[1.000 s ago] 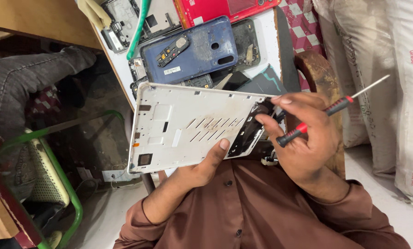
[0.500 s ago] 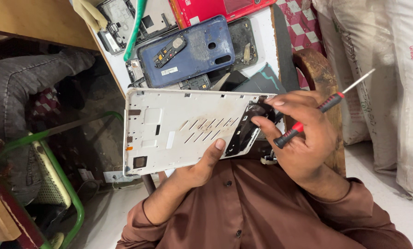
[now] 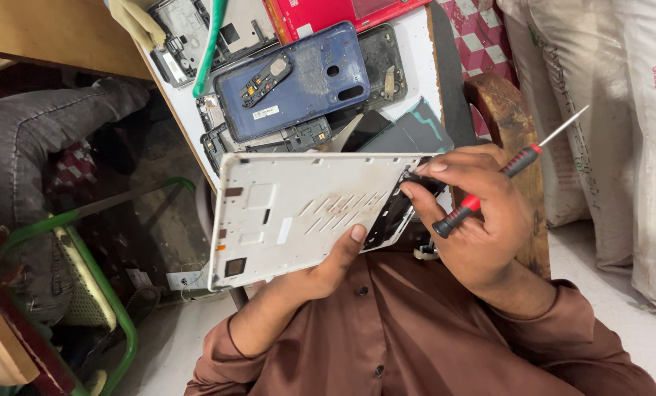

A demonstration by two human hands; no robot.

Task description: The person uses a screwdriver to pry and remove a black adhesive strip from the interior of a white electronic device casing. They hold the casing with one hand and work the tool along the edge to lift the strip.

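Against my chest, I hold the white panel (image 3: 306,216) up on its long edge, and it has swung since a second ago: its left end has dropped and come nearer, so the inner face with its slots now tilts flatter toward me. My left hand (image 3: 321,271) grips the panel from below, thumb pressed on the inner face near the lower edge, fingers hidden behind it. My right hand (image 3: 474,220) is closed around the red-and-black screwdriver (image 3: 504,176), parked across the palm with the thin tip pointing up and away to the right, doing no work on the panel. The same hand's fingertips (image 3: 416,180) pinch a dark part (image 3: 408,194) at the panel's right end, by the black strip there. A second ago those fingers sat on the same spot, so the pinch has held while the panel turned; I judge the part is being worked loose by hand, not by the tool. Beyond the panel, the white bench (image 3: 416,81) carries a blue back cover (image 3: 299,81), a red cover (image 3: 328,15) and darker frames, all unmoved. Pale sacks (image 3: 621,110) stand at right, a green-framed chair (image 3: 86,279) at left.
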